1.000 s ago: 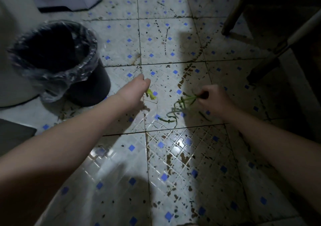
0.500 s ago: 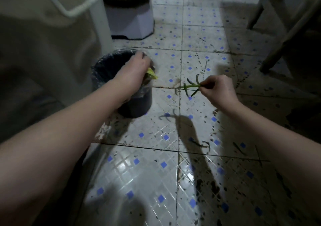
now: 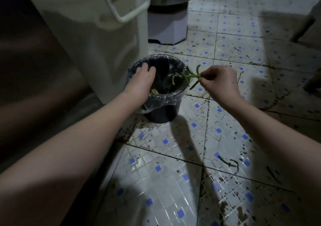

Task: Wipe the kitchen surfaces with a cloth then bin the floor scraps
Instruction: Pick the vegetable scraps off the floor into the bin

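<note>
- Two hands in view, one bin, one green sprig in hand, at least two more green scraps on the floor.
- Bin [image 3: 163, 111]: one, small, dark, round, lined with a clear plastic bag folded over the rim. It stands on the tiled floor [image 3: 166, 187], just beside a tall cream-coloured cabinet [image 3: 97, 39] with a white bar handle.
- Bin contents: dim inside; a pale yellowish scrap [image 3: 154, 91] shows just below the left wrist, and a few limp green bits lie further in. Count inside cannot be told.
- Left hand [image 3: 141, 82]: reaches over the near-left rim, palm down, fingers loosely spread and pointing into the bin. Nothing visibly gripped; the underside is hidden.
- Right hand [image 3: 219, 81]: fingertips pinched together on the end of the green sprig [image 3: 188, 76], held level over the right rim. The sprig's leafy end overhangs the bin opening; a few side shoots stick out up and down.
- Floor scraps: one curled green piece [image 3: 229, 164] lower right, one thin dark sliver [image 3: 271, 172] just beyond it. Both well apart from the bin.
- Floor: pale tiles with small blue squares, heavily speckled with dark grime along the grout.
- One white-based round appliance [image 3: 167, 25] stands behind the bin.
</note>
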Available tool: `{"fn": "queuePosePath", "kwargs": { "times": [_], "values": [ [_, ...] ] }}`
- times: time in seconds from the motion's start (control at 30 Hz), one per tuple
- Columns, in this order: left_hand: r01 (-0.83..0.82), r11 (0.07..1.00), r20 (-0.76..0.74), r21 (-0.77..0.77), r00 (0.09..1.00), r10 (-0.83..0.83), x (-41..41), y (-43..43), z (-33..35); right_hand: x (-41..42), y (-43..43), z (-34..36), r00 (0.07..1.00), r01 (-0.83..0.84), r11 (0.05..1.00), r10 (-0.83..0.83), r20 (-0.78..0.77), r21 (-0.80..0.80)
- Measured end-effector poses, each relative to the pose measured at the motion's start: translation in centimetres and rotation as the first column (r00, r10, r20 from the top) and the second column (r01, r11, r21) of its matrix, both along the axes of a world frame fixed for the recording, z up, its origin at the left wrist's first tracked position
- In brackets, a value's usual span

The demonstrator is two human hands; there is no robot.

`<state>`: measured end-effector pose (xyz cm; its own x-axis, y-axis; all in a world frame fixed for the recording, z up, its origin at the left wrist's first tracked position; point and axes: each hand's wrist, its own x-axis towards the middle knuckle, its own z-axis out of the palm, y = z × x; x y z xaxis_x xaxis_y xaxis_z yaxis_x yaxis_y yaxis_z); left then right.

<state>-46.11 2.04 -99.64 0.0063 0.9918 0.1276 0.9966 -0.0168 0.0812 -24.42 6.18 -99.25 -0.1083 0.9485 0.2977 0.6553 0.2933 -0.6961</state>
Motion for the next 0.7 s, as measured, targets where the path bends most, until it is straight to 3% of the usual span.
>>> {"fn": "queuePosePath", "kwargs": {
  "times": [0.23, 0.4, 0.7],
  "values": [
    [-0.144, 0.987, -0.066, 0.076, 0.987, 0.149, -1.3, -1.1, -0.8, -4.7, 1.3, -0.9, 0.998, 0.001, 1.0, -0.002, -0.059, -0.023],
    [-0.13, 0.987, -0.095, 0.091, 0.986, 0.139, -1.8, -1.6, -0.8, -6.0, 1.4, -1.7, 0.996, -0.063, 0.997, 0.06, -0.067, -0.05],
    [-0.018, 0.995, -0.064, 0.098, 0.998, 0.025, 1.6, -1.7, 0.0, 0.0, -0.1, -3.9, 0.975, -0.065, 0.996, 0.075, 0.207, -0.053]
  ]
}}
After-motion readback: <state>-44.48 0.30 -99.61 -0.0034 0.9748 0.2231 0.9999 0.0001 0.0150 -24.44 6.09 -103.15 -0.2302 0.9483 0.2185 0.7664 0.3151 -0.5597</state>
